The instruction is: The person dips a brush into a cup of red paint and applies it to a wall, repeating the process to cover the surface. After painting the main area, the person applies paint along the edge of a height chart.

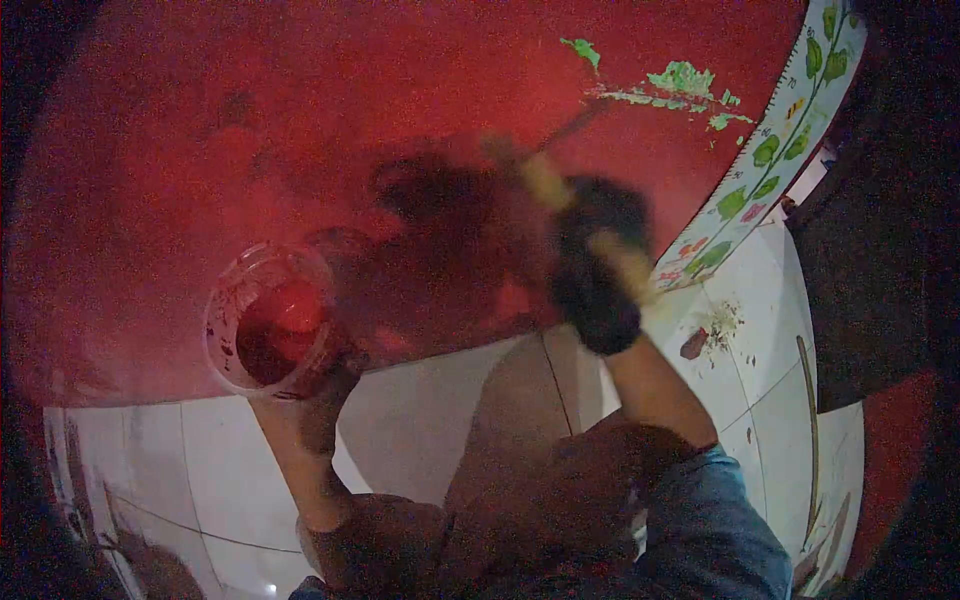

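My left hand (338, 385) grips a clear plastic tub (222, 325) from below and behind, its fingers mostly hidden. Red paint (285, 325) lies inside the tub, and smears mark its wall. My right hand (600, 265), in a black glove, is closed around a paintbrush (545, 180) with a pale wooden handle. Motion blurs the brush, and its tip points up and left toward the red wall (400, 80); whether it touches cannot be made out. Above the brush, green patches (685, 80) show in the red surface.
A white measuring strip (740, 195) printed with leaves and numbers runs along the wall's right side. White tiles (420, 390) cover the floor, with debris (715, 335) to the right. A dark panel (870, 270) stands at far right. My bent knees are below.
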A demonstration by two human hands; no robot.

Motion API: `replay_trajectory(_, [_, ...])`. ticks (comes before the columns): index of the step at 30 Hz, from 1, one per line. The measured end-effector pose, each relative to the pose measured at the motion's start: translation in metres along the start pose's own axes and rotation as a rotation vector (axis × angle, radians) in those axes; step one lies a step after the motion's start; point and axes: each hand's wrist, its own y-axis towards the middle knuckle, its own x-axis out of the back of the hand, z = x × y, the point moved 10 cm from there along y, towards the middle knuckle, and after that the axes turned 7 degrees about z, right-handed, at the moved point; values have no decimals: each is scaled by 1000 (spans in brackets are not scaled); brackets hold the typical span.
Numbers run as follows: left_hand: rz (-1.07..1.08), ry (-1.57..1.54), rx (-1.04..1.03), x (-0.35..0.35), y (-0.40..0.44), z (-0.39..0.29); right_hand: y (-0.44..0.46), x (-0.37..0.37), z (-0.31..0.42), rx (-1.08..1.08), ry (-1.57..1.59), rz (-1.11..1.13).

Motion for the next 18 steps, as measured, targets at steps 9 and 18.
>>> replay_trajectory(9, [41, 118, -46, -4, 3, -5, -21, -2, 9, 490, 74, -468])
replay_trajectory(18, [103, -228, 221, -15, -5, 10, -61, 89, 23, 395, -364, -1070])
